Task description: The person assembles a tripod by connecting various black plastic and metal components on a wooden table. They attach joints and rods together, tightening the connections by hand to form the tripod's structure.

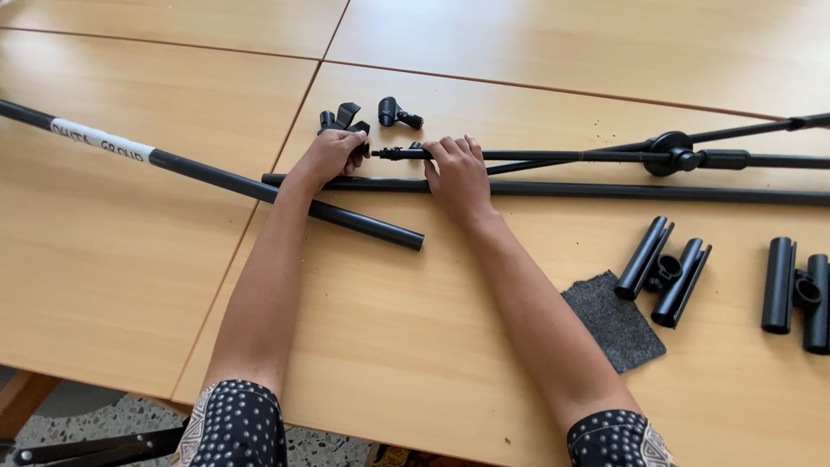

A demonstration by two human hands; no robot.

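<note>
Now both hands are on the wooden table (130,285), close to each other. The left hand (328,158) has its grip closed on a small black clip (343,118), right at the tip of a thin black rod (536,156). The right hand (458,177) lies on top of that same thin rod, with its fingers curled over it and holding it down. The thin rod runs off to the right to a round black joint (673,153).

Just under the hands lies a long black tube (605,190), flat on the table. Another black pole (216,179) with a white tape band crosses from the left and passes under the left wrist.

A second small black clip (396,113) sits just beside the first one. Near the right arm lies a grey cloth patch (616,322). Next to it are two pairs of short black tubes (664,270), well apart from the hands.
</note>
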